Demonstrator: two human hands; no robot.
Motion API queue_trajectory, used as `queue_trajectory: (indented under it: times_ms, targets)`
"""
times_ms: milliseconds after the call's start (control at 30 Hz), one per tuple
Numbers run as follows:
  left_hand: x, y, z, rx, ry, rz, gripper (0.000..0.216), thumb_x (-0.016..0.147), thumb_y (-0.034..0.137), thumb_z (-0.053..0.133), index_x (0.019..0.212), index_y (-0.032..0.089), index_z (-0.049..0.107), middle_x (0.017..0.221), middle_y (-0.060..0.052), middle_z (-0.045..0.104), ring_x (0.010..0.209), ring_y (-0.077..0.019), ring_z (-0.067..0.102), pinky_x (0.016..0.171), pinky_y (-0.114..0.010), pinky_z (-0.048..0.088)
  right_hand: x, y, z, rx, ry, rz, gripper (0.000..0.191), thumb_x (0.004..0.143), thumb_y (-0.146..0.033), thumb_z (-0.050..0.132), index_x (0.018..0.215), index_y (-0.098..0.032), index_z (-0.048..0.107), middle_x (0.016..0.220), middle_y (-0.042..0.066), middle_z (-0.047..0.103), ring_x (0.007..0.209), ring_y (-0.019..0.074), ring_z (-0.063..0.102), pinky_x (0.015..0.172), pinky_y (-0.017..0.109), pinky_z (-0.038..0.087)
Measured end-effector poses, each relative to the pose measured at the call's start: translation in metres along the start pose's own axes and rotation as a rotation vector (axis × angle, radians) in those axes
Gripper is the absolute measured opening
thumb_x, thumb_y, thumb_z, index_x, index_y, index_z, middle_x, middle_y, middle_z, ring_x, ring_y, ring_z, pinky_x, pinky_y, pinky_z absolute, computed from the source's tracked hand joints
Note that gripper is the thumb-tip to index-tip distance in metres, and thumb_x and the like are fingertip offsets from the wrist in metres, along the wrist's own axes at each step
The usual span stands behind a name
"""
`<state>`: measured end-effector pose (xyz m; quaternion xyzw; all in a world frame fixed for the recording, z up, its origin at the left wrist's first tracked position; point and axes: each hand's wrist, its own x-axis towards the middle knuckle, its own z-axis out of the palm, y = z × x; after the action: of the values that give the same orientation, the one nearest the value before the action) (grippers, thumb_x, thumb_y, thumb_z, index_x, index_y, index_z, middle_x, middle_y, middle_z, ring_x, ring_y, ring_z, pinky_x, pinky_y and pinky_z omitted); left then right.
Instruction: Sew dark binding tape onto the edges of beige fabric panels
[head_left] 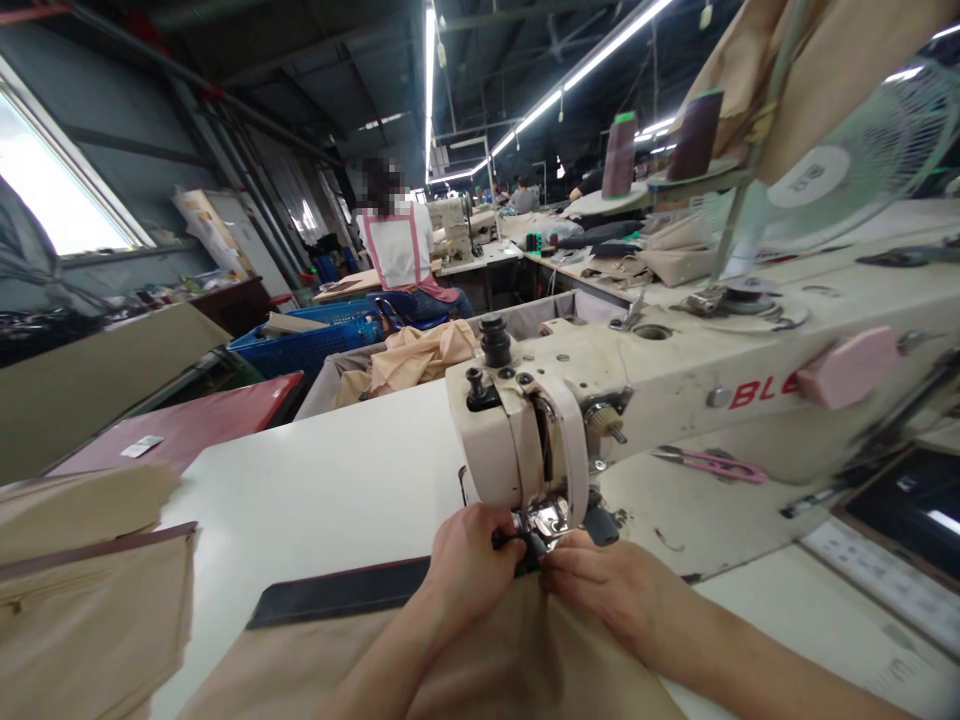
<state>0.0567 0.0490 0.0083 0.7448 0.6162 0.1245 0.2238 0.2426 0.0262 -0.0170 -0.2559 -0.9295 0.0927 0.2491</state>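
Tan fabric (517, 660) fills the bottom centre of the frame, draped over the near edge of the white table (322, 490) and running up to the needle area of the sewing machine (675, 390). A dark strip (337, 592) lies along the fabric's far edge, extending left across the table from under the left hand.

Left hand (469, 570): fingers curled, pinching the fabric and strip just left of the presser foot (541, 520). Grip clenched on the material.

Right hand (600, 585): fingertips pressed down on the fabric immediately right of the foot, knuckles toward the camera. Whether it pinches a fold or only holds the cloth flat cannot be told; the fingertips are hidden.

Progress, as judged: the work sits at the foot, with both hands meeting at the needle. Most of the dark strip lies to the left of the foot. Whether that length is stitched or unstitched cannot be read from this view; no seam line is visible. Needle position is hidden behind the hands.

Surroundings: pink-handled snips (712, 465) rest on the machine bed at centre right. Folded tan pieces (90, 590) are stacked at lower left. More tan cloth is heaped in a bin (420, 355) behind the table. A blue crate (315, 340) stands further back. Another person in a pink apron (397, 245) sits facing away at upper centre. Two thread cones (619, 155) stand on the rack at upper right, beside a fan (847, 170).
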Motion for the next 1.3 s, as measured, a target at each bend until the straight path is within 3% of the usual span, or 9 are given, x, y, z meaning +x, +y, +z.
queue_trajectory:
  times_ms: [333,600,833,933,1000,1067,1133,1200,1300]
  targets:
    - [0.008,-0.002,-0.003,0.013,-0.003,-0.017,0.016,0.073,0.021,0.056,0.083,0.02,0.068,0.087,-0.004,0.071,0.085,-0.0212,0.064,0.066,-0.025,0.041,0.006,0.001,-0.002,-0.044,0.045,0.048,0.037,0.092,-0.006,0.03,0.093,-0.011,0.066,0.096,0.012,0.069,0.086,0.0228,0.064,0.078,0.035,0.054]
    - [0.011,-0.002,-0.004,0.026,-0.01,0.0,0.015,0.073,0.02,0.057,0.083,0.019,0.068,0.087,-0.006,0.071,0.086,-0.0232,0.064,0.065,-0.026,0.043,0.009,0.0,-0.005,0.012,0.052,0.057,0.039,0.094,-0.01,0.028,0.093,-0.01,0.067,0.097,0.014,0.068,0.086,0.0242,0.063,0.075,0.037,0.053]
    - [0.017,-0.004,-0.006,0.047,0.021,0.039,0.016,0.076,0.018,0.058,0.088,0.018,0.068,0.095,-0.007,0.07,0.094,-0.0238,0.063,0.075,-0.028,0.045,0.012,0.001,-0.008,0.071,0.044,0.065,0.031,0.092,-0.008,0.035,0.091,-0.01,0.066,0.097,0.01,0.067,0.09,0.0212,0.061,0.081,0.031,0.049]
    - [0.007,-0.001,-0.008,0.062,0.046,0.05,0.013,0.076,0.019,0.06,0.087,0.017,0.067,0.092,-0.006,0.07,0.089,-0.0227,0.063,0.076,-0.029,0.047,0.01,0.002,-0.004,0.078,0.046,0.065,0.032,0.092,-0.009,0.034,0.091,-0.011,0.066,0.096,0.01,0.068,0.088,0.0217,0.061,0.079,0.032,0.048]
    - [-0.013,-0.002,-0.006,0.116,0.145,0.069,0.017,0.078,0.019,0.057,0.093,0.016,0.065,0.1,-0.009,0.067,0.098,-0.0257,0.06,0.086,-0.037,0.044,0.009,0.004,-0.001,0.082,0.055,0.08,0.031,0.093,-0.013,0.035,0.091,-0.012,0.066,0.097,0.01,0.067,0.09,0.0223,0.059,0.081,0.033,0.047]
    - [-0.042,-0.012,-0.003,0.229,0.311,0.198,0.032,0.083,0.022,0.052,0.113,0.016,0.057,0.118,-0.012,0.06,0.114,-0.0269,0.051,0.099,-0.044,0.035,0.009,0.005,-0.001,0.083,0.071,0.126,0.03,0.094,-0.017,0.037,0.091,-0.014,0.066,0.097,0.011,0.065,0.094,0.0239,0.057,0.082,0.036,0.045]
    - [-0.071,-0.035,0.0,0.388,0.405,0.378,0.053,0.085,0.033,0.05,0.135,0.02,0.037,0.133,-0.01,0.049,0.124,-0.0258,0.043,0.105,-0.047,0.028,0.008,0.003,-0.004,0.094,0.067,0.185,0.029,0.093,-0.018,0.039,0.09,-0.016,0.067,0.092,0.011,0.064,0.091,0.026,0.056,0.078,0.039,0.044]
    - [-0.09,-0.065,-0.001,0.547,0.332,0.369,0.065,0.085,0.042,0.047,0.143,0.026,0.022,0.141,-0.008,0.041,0.129,-0.0294,0.037,0.106,-0.057,0.023,0.006,-0.004,-0.011,0.133,0.04,0.246,0.028,0.091,-0.017,0.04,0.093,-0.019,0.068,0.086,0.01,0.063,0.082,0.0249,0.058,0.07,0.037,0.045]
    - [-0.096,-0.103,-0.014,0.626,0.194,0.174,0.059,0.09,0.042,0.038,0.143,0.035,0.013,0.146,-0.001,0.03,0.135,-0.0296,0.026,0.104,-0.063,0.021,-0.006,-0.024,-0.022,0.297,-0.013,0.388,0.033,0.094,-0.016,0.033,0.112,-0.023,0.059,0.072,0.002,0.061,0.064,0.0162,0.058,0.059,0.027,0.045]
